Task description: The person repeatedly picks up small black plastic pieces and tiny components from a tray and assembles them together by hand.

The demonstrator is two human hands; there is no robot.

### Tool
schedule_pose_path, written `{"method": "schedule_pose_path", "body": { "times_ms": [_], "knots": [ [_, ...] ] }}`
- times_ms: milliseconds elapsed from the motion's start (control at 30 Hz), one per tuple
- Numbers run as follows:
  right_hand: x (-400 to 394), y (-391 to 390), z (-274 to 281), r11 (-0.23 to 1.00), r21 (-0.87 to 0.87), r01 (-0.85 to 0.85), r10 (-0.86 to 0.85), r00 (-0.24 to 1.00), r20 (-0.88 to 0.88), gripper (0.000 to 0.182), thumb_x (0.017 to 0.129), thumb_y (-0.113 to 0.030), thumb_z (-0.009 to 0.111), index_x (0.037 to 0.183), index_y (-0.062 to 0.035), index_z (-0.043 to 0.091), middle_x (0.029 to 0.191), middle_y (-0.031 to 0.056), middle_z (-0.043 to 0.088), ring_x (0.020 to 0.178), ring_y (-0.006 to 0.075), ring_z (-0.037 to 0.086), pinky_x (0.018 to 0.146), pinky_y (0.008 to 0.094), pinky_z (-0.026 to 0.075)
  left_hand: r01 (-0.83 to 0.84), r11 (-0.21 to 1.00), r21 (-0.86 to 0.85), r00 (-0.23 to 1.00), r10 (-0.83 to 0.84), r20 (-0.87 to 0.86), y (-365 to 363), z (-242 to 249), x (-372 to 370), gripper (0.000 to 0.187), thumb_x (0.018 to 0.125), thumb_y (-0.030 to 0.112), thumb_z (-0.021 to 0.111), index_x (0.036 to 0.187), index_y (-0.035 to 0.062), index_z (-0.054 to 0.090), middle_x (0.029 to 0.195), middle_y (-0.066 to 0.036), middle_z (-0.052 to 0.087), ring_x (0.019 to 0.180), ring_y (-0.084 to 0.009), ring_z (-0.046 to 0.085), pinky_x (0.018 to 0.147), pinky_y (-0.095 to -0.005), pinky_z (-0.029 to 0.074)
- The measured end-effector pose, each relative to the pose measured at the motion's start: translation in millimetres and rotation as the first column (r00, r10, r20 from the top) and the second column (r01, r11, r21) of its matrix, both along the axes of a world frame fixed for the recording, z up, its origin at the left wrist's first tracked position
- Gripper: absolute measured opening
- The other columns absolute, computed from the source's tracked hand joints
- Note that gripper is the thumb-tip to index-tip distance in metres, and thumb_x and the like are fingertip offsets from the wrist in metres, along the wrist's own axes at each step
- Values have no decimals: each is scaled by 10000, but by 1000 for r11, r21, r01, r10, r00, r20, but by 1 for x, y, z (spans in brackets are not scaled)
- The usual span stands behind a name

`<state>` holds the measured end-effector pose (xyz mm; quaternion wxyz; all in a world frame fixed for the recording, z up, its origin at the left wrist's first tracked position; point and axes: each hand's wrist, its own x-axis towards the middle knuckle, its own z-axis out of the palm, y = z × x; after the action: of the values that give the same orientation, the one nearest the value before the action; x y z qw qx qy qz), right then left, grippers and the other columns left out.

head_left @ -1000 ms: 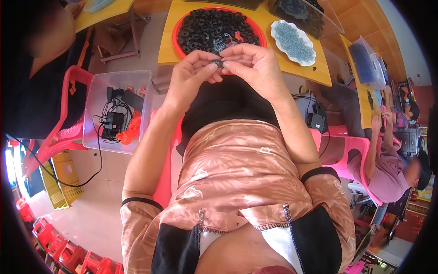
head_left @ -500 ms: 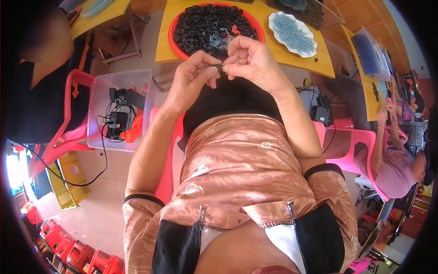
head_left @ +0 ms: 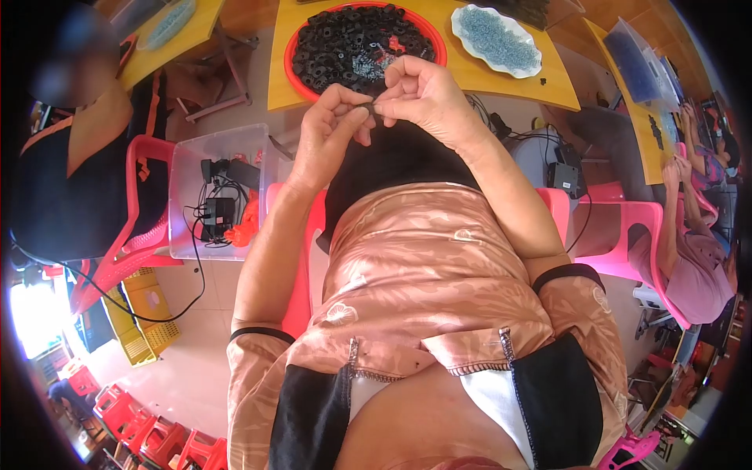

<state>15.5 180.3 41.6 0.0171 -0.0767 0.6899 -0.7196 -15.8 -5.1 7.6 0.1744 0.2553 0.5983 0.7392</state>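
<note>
My left hand [head_left: 333, 129] pinches a small black part [head_left: 369, 108] between thumb and fingertips, above my lap. Meeting it from the other side, my right hand [head_left: 419, 98] has thumb and index finger closed at the same part; whether it holds a separate tiny piece cannot be made out. Just beyond both hands stands a red round basin [head_left: 296, 84], filled with black plastic parts [head_left: 329, 47]. Among these lie small clear pieces [head_left: 372, 64] and a bit of red material [head_left: 395, 43].
A white scalloped plate [head_left: 523, 69] of small bluish-clear pieces shares the yellow table [head_left: 564, 90]. At left, a clear bin [head_left: 178, 157] holds cables and adapters, beside a person on a pink chair [head_left: 141, 184]. Another person [head_left: 685, 258] sits at right. Red stools [head_left: 160, 439] stand lower left.
My view has shifted slightly, so the surroundings sit a little differently in the picture. My fingertips stay together at the small black part, with only a slight change in finger position.
</note>
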Motion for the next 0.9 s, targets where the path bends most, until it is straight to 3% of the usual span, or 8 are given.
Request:
{"method": "schedule_pose_path", "body": {
  "times_ms": [167,267,367,500,700,767,867,900],
  "knots": [
    [-1,14,-5,991,-87,-99,108,988,110,180,796,-58,716,944,5,636,808,86,681,689,137,653,683,230,525,85,996,12,996,-85,26,-1,5,1,123,937,43,504,1047,-4,533,831,-59,608,699,-88,547,647,-231,465],
    [-3,17,-11,977,-184,-105,147,961,236,189,773,-86,749,896,27,660,829,109,689,703,149,659,669,236,535,124,991,54,989,-128,74,-2,7,2,124,940,53,509,1047,-1,538,829,-54,606,692,-89,546,644,-227,458],
    [-3,18,-20,966,-217,-142,196,947,256,181,772,-110,758,854,24,669,797,101,679,689,143,648,660,233,531,126,991,40,990,-128,53,0,6,4,114,942,60,513,1037,4,541,822,-48,602,673,-88,540,626,-216,448],
    [-1,7,-30,972,-220,-82,138,957,254,149,812,-130,715,816,12,670,750,88,667,619,124,615,579,212,493,87,996,-2,996,-87,25,2,-2,3,108,934,51,519,1029,3,532,810,-62,609,654,-87,546,598,-212,458],
    [2,4,-13,994,-92,-54,74,971,229,170,830,-131,703,860,34,678,752,95,668,592,126,614,550,216,493,4,1000,-14,1000,-5,-29,2,-2,3,126,941,47,507,1054,-8,506,835,-78,614,666,-96,557,609,-222,459],
    [3,8,-1,992,-97,-80,99,973,209,228,811,-169,732,863,48,683,731,106,666,583,131,621,536,216,496,-33,999,-17,999,33,1,4,6,7,182,945,99,523,1102,10,500,835,-52,619,657,-79,552,579,-190,406],
    [-11,30,18,985,165,-54,16,975,222,185,819,-152,708,865,27,689,706,108,665,531,117,603,494,214,482,-76,997,-16,997,76,-10,1,7,4,286,941,160,550,1176,18,468,846,-51,626,653,-71,540,599,-193,415],
    [-18,40,36,953,304,5,-55,987,154,222,805,-197,721,855,18,701,691,105,673,495,123,605,478,228,478,-90,996,-10,996,90,-11,-1,5,1,290,941,163,552,1178,18,468,846,-52,625,653,-71,537,608,-198,422]
  ]
}}
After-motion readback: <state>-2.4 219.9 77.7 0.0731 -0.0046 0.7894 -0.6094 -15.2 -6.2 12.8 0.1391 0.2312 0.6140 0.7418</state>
